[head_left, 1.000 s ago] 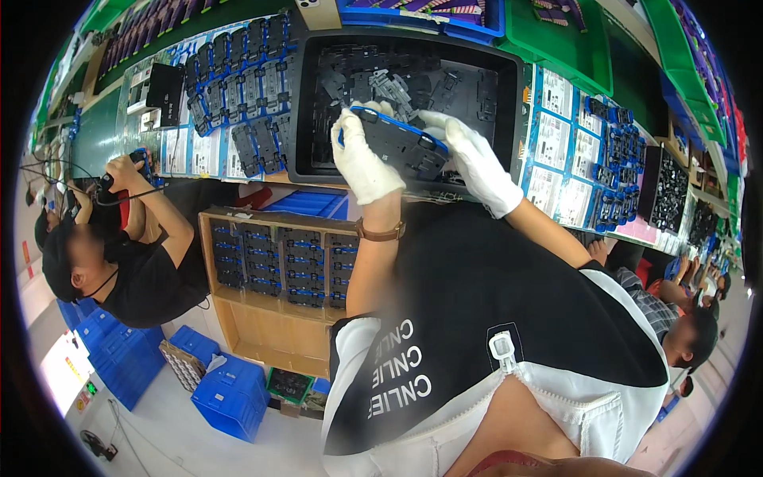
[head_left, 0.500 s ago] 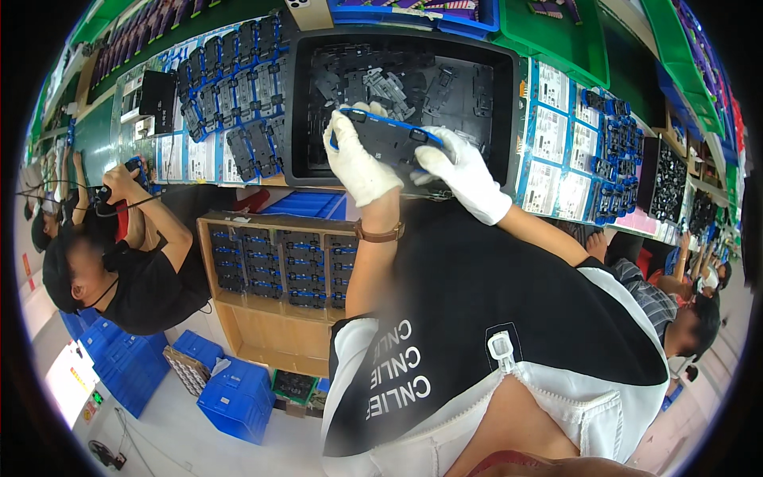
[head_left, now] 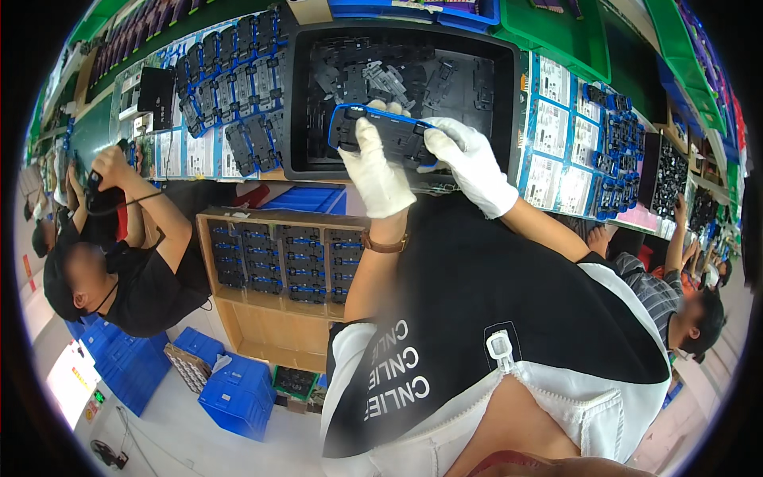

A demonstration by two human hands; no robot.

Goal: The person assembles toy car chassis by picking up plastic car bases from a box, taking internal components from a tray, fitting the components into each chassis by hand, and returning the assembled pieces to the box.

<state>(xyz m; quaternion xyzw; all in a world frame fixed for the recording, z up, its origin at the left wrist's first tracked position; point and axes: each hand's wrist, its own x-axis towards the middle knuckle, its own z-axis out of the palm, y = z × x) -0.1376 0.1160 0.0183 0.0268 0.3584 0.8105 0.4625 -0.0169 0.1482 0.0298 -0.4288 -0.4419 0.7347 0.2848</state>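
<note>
White-gloved left hand (head_left: pixel 378 176), thumb now further across the flat, blue-edged black plastic chassis (head_left: pixel 403 141), and white-gloved right hand (head_left: pixel 477 168) grasp its ends, over the rectangular black bin (head_left: pixel 509 99), towards its near edge.

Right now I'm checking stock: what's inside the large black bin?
Loose black parts and grey ones lie inside the black bin. The blue-edged piece, left hand and right hand cover some of its near side; whatever lies there is hidden.

I hold a flat black and blue part (head_left: pixel 397 141) in my left hand (head_left: pixel 379 181) and right hand (head_left: pixel 474 168), over a black bin (head_left: pixel 297 103) of loose parts (head_left: pixel 387 83).
</note>
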